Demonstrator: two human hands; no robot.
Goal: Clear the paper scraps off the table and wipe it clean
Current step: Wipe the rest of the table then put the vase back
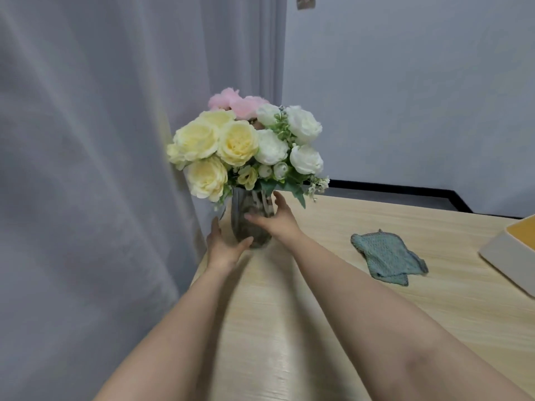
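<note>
A glass vase (239,211) of cream, white and pink flowers (237,143) stands at the far left corner of the wooden table (333,314). My right hand (279,219) clasps the vase, with the thumb across its front and the fingers up its right side. My left hand (224,247) is spread beside the vase's left side; the thumb touches the base and the fingers stand a little apart from the glass. A crumpled teal cloth (388,257) lies on the table to the right of my arms. No paper scraps are in view.
A white tray with a yellow inside (503,253) sits at the right edge of the frame. A grey curtain (86,169) hangs close along the table's left edge, and a pale wall (405,96) stands behind the table's far edge.
</note>
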